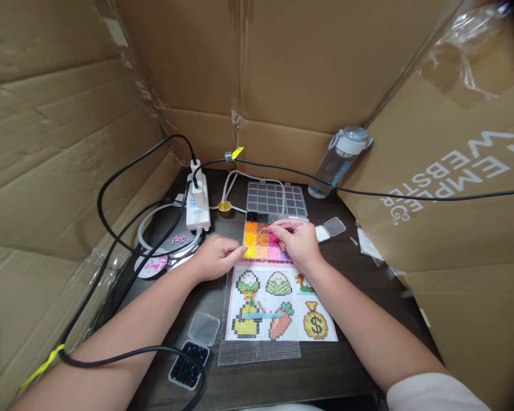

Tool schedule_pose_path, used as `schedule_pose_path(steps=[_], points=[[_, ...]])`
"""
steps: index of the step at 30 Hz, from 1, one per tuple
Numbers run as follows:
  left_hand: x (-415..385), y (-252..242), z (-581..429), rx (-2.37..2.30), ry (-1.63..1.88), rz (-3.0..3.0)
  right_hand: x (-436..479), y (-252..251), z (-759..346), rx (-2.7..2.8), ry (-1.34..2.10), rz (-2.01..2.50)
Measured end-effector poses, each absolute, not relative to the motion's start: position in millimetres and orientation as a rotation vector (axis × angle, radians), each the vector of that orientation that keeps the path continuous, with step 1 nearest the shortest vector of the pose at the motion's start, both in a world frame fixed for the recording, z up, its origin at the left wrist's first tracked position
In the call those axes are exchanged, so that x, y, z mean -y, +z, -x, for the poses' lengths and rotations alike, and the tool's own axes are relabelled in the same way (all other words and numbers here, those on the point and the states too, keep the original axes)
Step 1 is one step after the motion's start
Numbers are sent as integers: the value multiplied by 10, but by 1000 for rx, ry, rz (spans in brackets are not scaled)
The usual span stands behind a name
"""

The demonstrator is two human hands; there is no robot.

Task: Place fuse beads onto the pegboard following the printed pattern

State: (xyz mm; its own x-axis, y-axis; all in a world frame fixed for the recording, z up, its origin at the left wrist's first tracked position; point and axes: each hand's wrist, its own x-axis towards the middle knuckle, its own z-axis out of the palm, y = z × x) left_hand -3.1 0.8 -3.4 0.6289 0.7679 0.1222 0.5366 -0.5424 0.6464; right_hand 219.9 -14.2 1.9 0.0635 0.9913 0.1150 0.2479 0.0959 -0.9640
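Observation:
A clear bead box (251, 251) stands in the middle, its compartments full of small beads in black, grey, orange, yellow, pink and purple. My right hand (297, 242) is closed on pink tweezers (293, 225), their tips over the brown and orange compartments. Whether a bead is between the tips is too small to tell. At the box's front left corner, my left hand (220, 257) has curled fingers, with its thumb against the edge. A printed pattern sheet (263, 328) lies in front of the box, on a clear pegboard (261, 354). A pale blue strip (263, 315) crosses the sheet.
A small case of black beads (188, 365) lies at front left. Behind my left forearm are a round dish with pink beads (152, 265) and a power strip (198, 205). Black cables (111, 217) loop over. A bottle (340, 160) leans at the back right; cardboard walls (282, 68) surround the table.

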Motion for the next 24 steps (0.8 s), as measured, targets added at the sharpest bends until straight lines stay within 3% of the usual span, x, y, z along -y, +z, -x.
schedule_pose_path(steps=[10,24], points=[[5,-8,9,-1013,559,-2296,193,79,-2121,1172,994,1369],[13,-15,1,-1043,553,-2245,218,81,-2074,1336,929,1358]])
